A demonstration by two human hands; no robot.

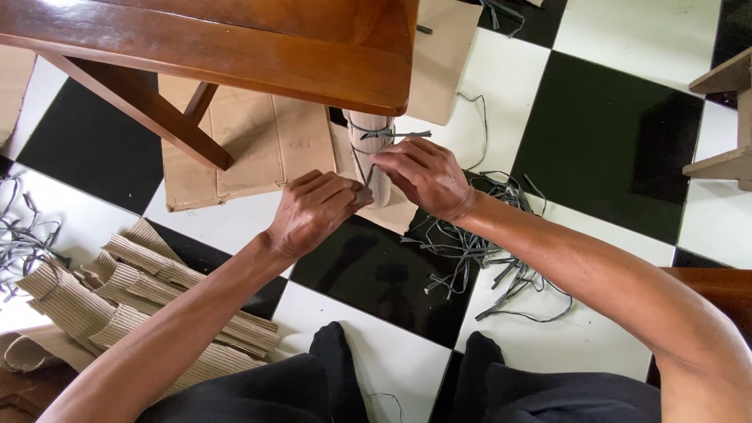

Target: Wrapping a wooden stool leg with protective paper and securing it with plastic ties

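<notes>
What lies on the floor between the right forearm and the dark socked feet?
In the head view, a loose tangle of grey straps lies on the checkered floor between the right forearm and the feet.

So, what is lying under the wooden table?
Flat cardboard sheets lie on the checkered floor beneath the table. A wrapped table leg, tied with grey strap, stands there between both hands. The tabletop covers the leg's upper part and the rest of the cardboard.

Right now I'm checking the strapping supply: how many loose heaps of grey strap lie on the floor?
2: one heap beside the right hand, one heap at the left edge. More may hide under the table.
</notes>
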